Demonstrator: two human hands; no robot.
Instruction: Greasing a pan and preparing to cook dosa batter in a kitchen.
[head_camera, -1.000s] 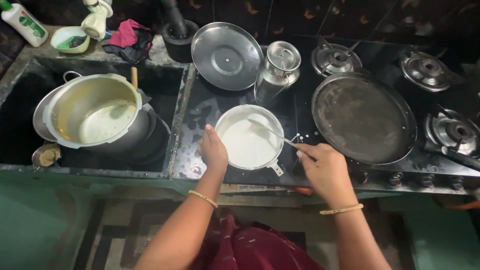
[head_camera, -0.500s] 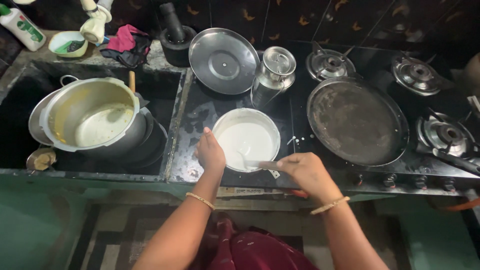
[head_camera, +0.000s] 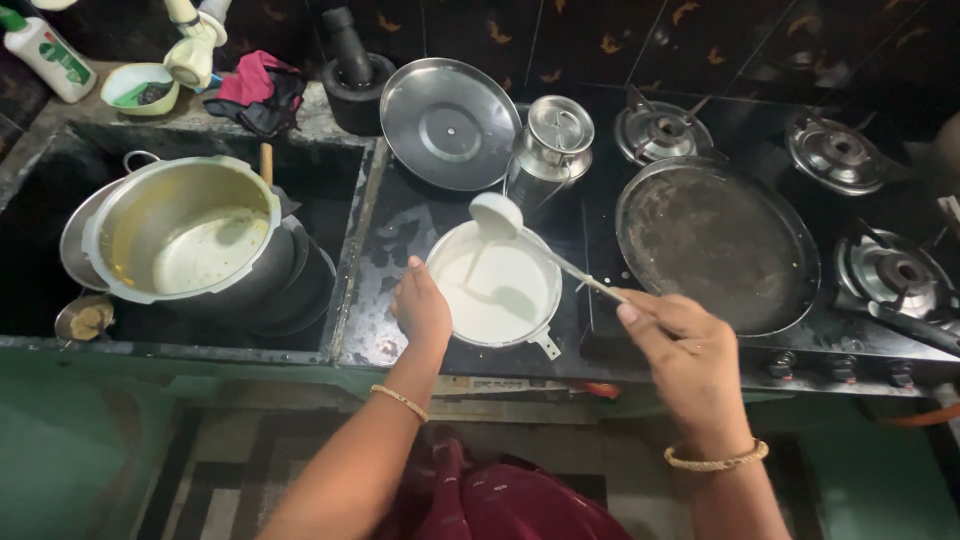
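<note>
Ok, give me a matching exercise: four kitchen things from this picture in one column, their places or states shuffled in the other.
Things:
1. ladle
2. flat pan
3. pressure cooker
4. round lid

Places or states:
A. in the sink
B. on the stove burner, bare
C. held up by the right hand, dripping white batter
D. lying behind the batter bowl

Pairs: 1-C, 2-B, 3-A, 4-D

My right hand (head_camera: 690, 350) hides the ladle (head_camera: 497, 214) handle's end; the far-left bottle (head_camera: 45, 55) and right-edge burner (head_camera: 900, 272) are cut off.
</note>
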